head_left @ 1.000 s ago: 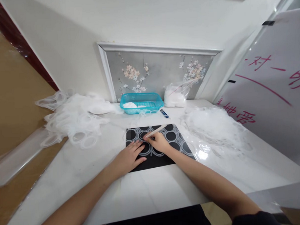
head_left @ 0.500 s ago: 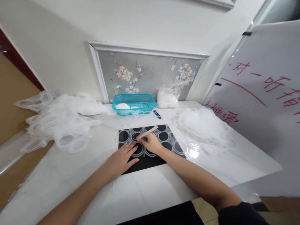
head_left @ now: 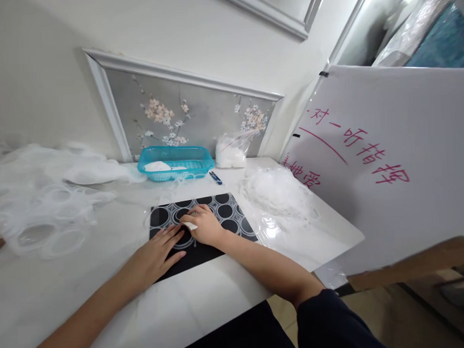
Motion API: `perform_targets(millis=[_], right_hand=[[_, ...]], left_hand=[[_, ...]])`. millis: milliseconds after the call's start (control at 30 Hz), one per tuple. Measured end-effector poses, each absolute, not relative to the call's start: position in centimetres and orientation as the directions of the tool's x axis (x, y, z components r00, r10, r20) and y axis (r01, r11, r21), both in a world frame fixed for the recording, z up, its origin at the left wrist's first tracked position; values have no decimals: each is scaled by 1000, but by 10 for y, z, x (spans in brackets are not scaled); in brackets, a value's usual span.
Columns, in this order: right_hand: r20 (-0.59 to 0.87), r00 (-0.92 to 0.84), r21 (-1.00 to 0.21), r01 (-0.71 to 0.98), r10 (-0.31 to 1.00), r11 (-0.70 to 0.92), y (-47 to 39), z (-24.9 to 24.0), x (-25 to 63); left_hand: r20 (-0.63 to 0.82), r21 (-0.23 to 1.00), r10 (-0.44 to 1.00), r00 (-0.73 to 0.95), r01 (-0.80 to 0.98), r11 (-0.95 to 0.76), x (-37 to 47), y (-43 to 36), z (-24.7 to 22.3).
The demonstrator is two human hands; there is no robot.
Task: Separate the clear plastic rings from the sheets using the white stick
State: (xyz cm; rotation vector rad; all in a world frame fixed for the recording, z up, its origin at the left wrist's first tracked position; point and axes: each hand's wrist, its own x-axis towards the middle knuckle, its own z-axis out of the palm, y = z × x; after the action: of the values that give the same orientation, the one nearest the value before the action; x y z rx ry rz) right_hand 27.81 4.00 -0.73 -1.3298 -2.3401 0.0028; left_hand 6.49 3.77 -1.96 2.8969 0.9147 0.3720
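Observation:
A black sheet (head_left: 203,256) lies on the white table, covered in part by a translucent piece patterned with rings (head_left: 225,210). My left hand (head_left: 158,253) rests flat on the sheet's left side, fingers spread, holding nothing. Over the middle of the ring pattern, my right hand (head_left: 203,225) is closed around a pale flat stick (head_left: 189,225). Only a short part of the stick shows, close to my left fingertips; the rest is hidden by the hand.
Behind the sheet stand a blue basket (head_left: 176,172) with white contents and a clear bag of white material (head_left: 231,152). A dark blue cutter (head_left: 216,178) lies nearby. Translucent ring pieces heap at left (head_left: 44,202) and right (head_left: 277,192). A whiteboard (head_left: 391,213) stands at right.
The view has turned right, so the table's things sit further left. My right hand has tipped the stick, which now shows much shorter, and its fingers have moved. My left hand stays flat.

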Motion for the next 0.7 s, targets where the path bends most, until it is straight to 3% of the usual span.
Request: perform_targets(millis=[200,400,700], right_hand=[[439,-299,-364,803,847,472,41,-10,281],[432,-318,-664,521,844,537,45,-7,283],[366,-279,-760,461,888,458,45,-10,286]], left_hand=[[169,178,597,784,571,-801,64,35,-18],[110,227,633,766,601,-767,66,30,-11],[140,260,623,769,579,-773,64,30,-13]])
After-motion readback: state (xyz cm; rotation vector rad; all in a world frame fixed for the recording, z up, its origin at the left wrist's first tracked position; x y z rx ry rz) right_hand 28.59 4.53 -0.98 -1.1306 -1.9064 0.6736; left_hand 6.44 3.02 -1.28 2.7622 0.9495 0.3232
